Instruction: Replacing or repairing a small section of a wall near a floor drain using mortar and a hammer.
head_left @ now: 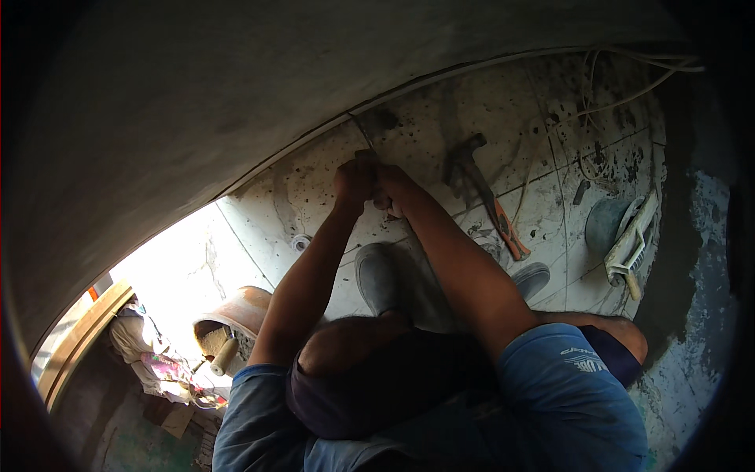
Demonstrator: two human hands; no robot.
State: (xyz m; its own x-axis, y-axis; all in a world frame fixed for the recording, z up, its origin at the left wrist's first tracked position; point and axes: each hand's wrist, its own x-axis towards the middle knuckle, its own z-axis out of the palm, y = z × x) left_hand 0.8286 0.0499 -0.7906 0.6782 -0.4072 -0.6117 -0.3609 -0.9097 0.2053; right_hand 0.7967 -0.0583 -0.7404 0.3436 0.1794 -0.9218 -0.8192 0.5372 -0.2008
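My left hand (pixel 353 182) and my right hand (pixel 389 186) are close together over the tiled floor, beside the base of the wall. Both are closed, fingers curled in. A small dark piece (pixel 366 156) shows at the top of them; it is too shadowed to name, and I cannot tell which hand bears it. To the right of my hands a hammer (pixel 489 197) with a dark head and an orange and black handle lies on the tiles. My grey boots (pixel 378 275) are planted below my forearms.
A grey wall (pixel 236 86) curves across the top. At left lies a tipped bucket (pixel 245 303) by a wooden handle (pixel 225 356), with bags (pixel 141 342) and timber (pixel 82 338). At right are a dark bowl (pixel 604 224), a pale float (pixel 635 240) and a cable (pixel 629 102).
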